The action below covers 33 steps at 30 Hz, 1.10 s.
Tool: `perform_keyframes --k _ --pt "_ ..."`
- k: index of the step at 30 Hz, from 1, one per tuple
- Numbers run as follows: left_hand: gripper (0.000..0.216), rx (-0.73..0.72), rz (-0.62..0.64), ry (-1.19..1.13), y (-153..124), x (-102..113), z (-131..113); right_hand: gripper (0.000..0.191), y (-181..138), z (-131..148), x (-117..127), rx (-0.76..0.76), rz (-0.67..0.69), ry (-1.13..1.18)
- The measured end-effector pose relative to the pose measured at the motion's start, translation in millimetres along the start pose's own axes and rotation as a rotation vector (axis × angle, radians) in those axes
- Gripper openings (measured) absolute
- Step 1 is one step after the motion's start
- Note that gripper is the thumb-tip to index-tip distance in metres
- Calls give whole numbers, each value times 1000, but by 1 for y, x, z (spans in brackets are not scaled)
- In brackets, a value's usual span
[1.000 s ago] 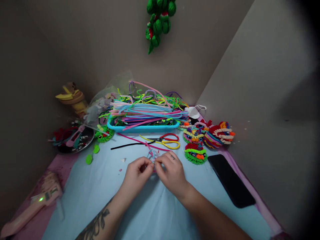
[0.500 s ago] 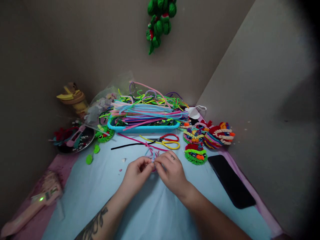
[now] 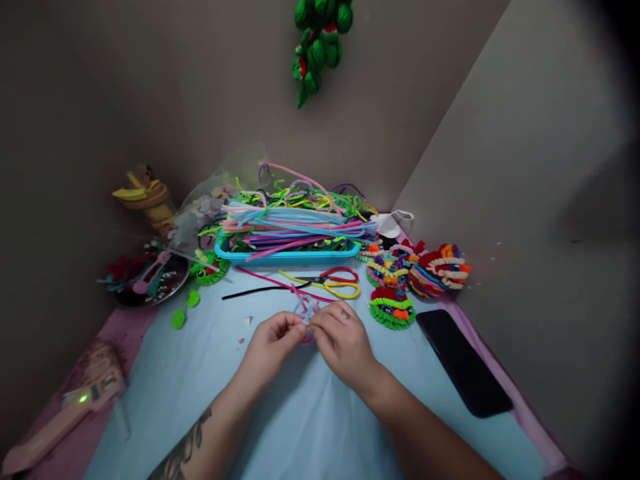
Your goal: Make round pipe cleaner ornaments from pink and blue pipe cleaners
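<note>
My fingers (image 3: 287, 319) pinch a small pink-and-blue fuzzy piece (image 3: 308, 312) from both sides. Blue-covered tabletop (image 3: 195, 373), grey wall (image 3: 220, 93) behind, blue tray (image 3: 290, 257) of fuzzy stems ahead. Left hand (image 3: 270, 343) and right hand (image 3: 345, 343) meet mid-tabletop, forearms angled inward, near scissors (image 3: 319, 280). Thumbs close against forefingers, piece between hands.

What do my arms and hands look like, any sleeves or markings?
No sleeves or gloves show. The left forearm bears a dark, leaf-like tattoo; the right hand has a small dark marking on top. The left hand shows none.
</note>
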<state>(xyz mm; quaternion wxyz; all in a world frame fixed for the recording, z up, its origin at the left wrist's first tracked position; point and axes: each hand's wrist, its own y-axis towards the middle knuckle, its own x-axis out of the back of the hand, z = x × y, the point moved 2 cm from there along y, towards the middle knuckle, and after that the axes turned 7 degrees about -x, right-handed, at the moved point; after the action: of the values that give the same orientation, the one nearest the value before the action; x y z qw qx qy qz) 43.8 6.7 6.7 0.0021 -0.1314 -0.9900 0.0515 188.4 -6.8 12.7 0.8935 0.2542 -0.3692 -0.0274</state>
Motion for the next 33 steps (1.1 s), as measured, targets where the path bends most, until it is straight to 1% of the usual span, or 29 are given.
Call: perform_keyframes --k 4,9,14,16,17,20,22,24,26,28,31,33 --pt "26 -12 13 26 0 -1 -1 16 0 -1 -1 2 5 -19" --pt "24 -105 5 155 1 1 2 17 -1 0 -2 28 45 -59" --pt "22 -144 4 273 0 -1 -1 17 -1 2 -3 36 86 -87" --pt "23 -142 -10 284 -1 -1 -4 17 -1 1 -3 31 72 -55" --pt "23 -139 -25 268 -1 0 -5 17 -2 0 -3 15 42 -22" --pt "25 -85 -94 102 1 6 -7 23 -1 -5 1 -110 -112 104" --pt "26 3 -103 -104 3 10 -6 26 0 -9 3 -210 -195 174" --pt "26 91 -77 -338 4 12 -5 27 1 -13 3 -296 -226 236" --pt "25 145 -51 -530 4 13 -4 27 1 -17 0 -377 -227 305" --pt "25 181 -49 -654 3 12 -4 27 1 -21 -5 -463 -214 410" --pt "24 214 -52 -772 2 13 -2 26 0 -26 -13 -574 -168 623" --pt "22 215 -39 -829 1 14 -3 26 -1 -27 -17 -647 -107 769"
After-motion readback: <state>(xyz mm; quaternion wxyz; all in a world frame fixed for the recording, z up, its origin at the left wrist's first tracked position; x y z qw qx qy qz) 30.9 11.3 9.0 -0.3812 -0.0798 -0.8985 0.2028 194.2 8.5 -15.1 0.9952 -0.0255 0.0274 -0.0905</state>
